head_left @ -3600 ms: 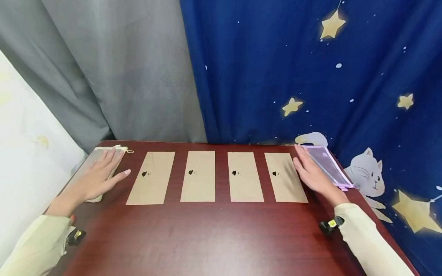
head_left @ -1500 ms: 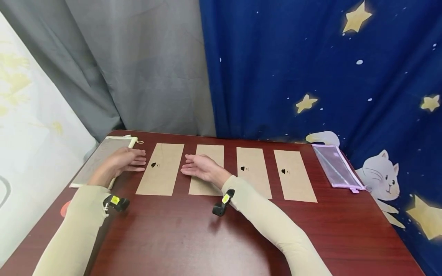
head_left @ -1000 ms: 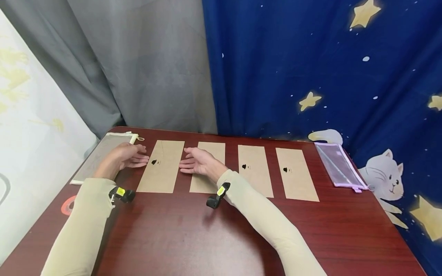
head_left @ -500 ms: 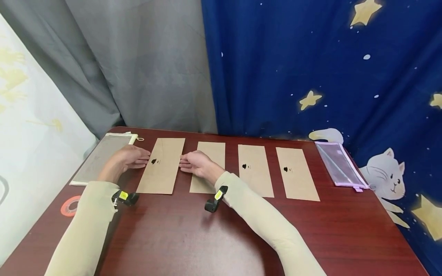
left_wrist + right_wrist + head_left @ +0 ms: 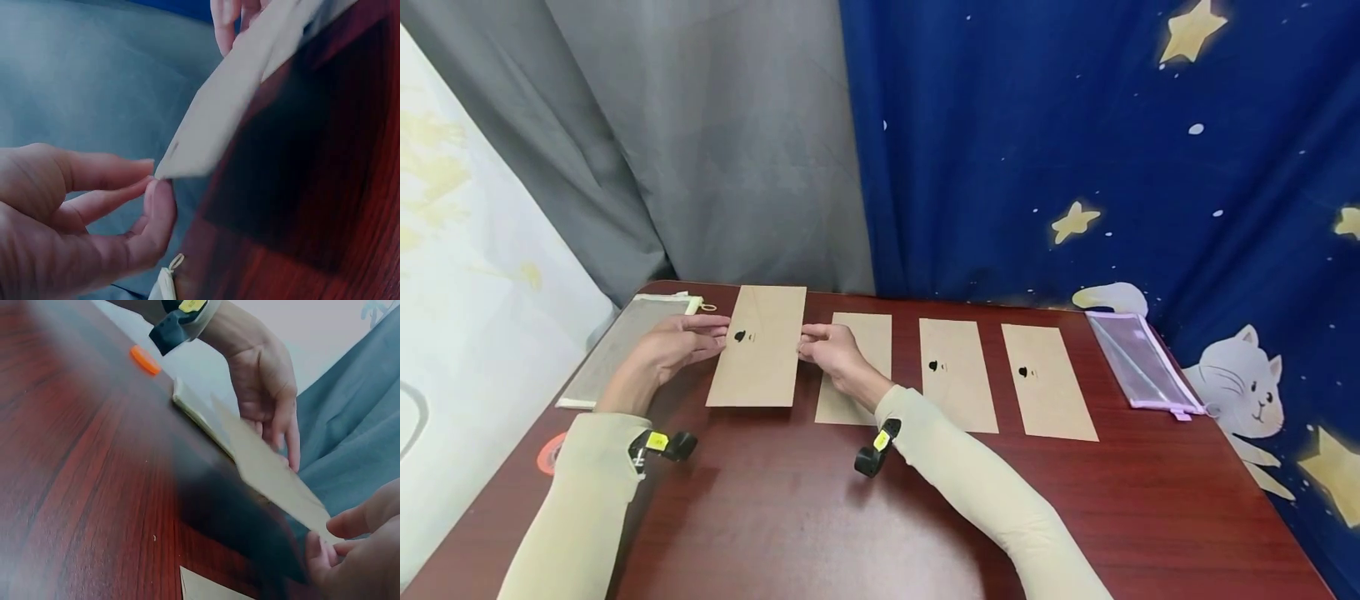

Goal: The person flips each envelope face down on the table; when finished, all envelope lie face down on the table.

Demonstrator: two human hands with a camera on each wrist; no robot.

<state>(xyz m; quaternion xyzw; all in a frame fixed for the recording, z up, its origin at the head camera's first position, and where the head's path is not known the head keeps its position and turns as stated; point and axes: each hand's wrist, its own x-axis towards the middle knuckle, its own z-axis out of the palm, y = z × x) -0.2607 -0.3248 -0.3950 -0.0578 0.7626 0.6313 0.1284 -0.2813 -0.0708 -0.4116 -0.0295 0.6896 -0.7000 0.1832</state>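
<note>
A flat kraft-brown paper rectangle (image 5: 763, 358) with a small black hat print is held above the table, its dark shadow showing below in the left wrist view. My left hand (image 5: 666, 354) pinches its left edge between thumb and fingertips. On the opposite edge, my right hand (image 5: 842, 362) pinches with the thumb and fingers (image 5: 347, 522). A second brown rectangle (image 5: 842, 404) lies flat, partly hidden beneath my right hand. Further right lie two matching ones, a third rectangle (image 5: 958, 383) and a fourth rectangle (image 5: 1051, 392).
A pale mesh zip pouch (image 5: 602, 358) lies at the left table edge, partly behind my left hand. An orange ring (image 5: 547, 455) sits near my left sleeve. A purple-edged mesh pouch (image 5: 1138, 358) lies at the right. Curtains hang behind the table (image 5: 820, 533).
Both hands came inward from the two pouches to the leftmost brown rectangle, then took hold of its side edges. It has risen off the table; the other three have stayed put.
</note>
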